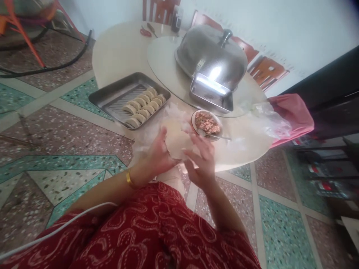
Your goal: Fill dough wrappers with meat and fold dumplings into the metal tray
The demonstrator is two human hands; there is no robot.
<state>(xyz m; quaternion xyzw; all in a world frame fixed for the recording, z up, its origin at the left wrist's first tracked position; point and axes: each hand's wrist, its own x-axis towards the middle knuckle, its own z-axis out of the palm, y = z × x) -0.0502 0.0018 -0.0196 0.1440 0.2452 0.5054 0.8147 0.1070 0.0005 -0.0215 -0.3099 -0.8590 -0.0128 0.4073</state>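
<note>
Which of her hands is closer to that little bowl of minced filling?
The right hand. It sits just below the bowl of filling, fingers almost at its rim. The left hand is farther off, to the bowl's lower left.
</note>
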